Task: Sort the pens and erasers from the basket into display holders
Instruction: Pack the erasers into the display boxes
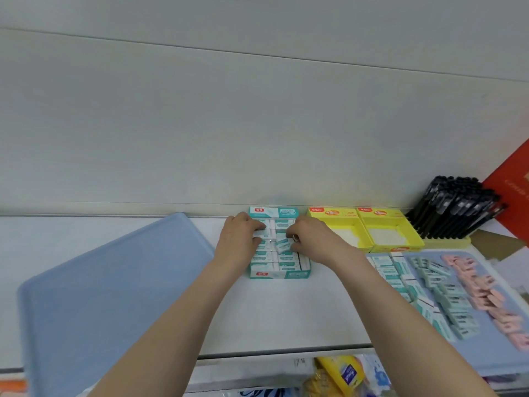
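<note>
Left blue tray (114, 282): lies tilted at the left of the counter, just beside the left forearm; nothing visible in it.
Left hand (240, 239): fingers curled over the packed erasers (264, 255) in the left column, thumb beneath, gripping them as a brace.
Teal display box (279, 274): at centre against the wall, nearly full in two columns.
Loose eraser (282, 244): task item in hand; sits tilted in a gap of the right column, not yet flush.
Right hand (310, 239): thumb and fingertips pinch the loose eraser from the right.
Step, as judged: seating this eraser into the row.
Method note: keep the left column braced so neighbours do not ride up. Level the eraser first, then press it straight down; forcing it in tilted would likely jam it or lift the row.
Yellow display boxes (365, 224): two, side by side, right of the teal box, both showing bare floors.
Pens (455, 204): black, standing bunched in a holder at far right.
Right blue tray (472, 356): holds remaining teal-sleeved erasers (446, 296) and pink erasers (483, 285) in rough rows.
Progress, as judged: pens look done; many erasers remain.
</note>
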`<state>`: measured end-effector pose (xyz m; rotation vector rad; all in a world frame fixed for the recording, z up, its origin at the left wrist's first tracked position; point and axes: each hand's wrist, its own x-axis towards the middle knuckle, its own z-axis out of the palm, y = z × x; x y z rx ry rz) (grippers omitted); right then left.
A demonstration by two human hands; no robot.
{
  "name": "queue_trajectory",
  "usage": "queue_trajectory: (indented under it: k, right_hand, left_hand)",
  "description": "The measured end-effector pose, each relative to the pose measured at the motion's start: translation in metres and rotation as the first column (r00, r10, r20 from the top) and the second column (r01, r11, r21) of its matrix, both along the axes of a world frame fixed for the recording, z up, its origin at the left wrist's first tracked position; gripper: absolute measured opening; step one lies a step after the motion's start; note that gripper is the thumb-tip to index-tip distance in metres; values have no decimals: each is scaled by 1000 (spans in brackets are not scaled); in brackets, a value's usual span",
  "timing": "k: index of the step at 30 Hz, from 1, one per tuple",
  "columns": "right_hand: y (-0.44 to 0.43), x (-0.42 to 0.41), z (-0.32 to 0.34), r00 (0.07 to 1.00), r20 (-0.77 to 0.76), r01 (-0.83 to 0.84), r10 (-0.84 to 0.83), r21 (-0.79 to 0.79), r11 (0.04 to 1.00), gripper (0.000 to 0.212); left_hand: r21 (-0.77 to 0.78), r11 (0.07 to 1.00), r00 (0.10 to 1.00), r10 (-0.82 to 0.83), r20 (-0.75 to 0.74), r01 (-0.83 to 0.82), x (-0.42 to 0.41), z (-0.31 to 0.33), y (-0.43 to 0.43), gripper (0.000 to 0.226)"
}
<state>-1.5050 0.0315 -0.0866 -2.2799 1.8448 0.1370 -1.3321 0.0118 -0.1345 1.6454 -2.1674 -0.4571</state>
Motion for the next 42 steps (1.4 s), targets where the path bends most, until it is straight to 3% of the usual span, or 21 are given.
queue_trajectory:
  k: [5,9,12,23,34,42]
  right_hand:
    - [-3,-1,8,1000,3,29,-29,-103,994,15]
    - [1,-2,9,999,-45,-14,12,-50,999,33]
    - [4,-1,2,998,-46,-41,38,-70,997,30]
    - [-4,-23,2,994,87,83,-70,-160,984,26]
    - [5,-1,-25,981,193,82,-38,-225,971,29]
    - [55,-73,1,936,342,176,-85,-243,954,30]
  left_hand:
    - [2,1000,1000,-3,-10,3,0,-1,-1,36]
    - [-6,1000,1000,4,-12,-4,-1,-3,-1,35]
    - [-8,1000,1000,2,-15,-2,-1,-4,-1,35]
    - [-18,1000,998,8,-55,-9,-1,-8,0,35]
    - [-41,999,1000,-3,-7,2,0,-7,3,36]
    - [-160,987,999,29,-18,-32,-23,-3,33,30]
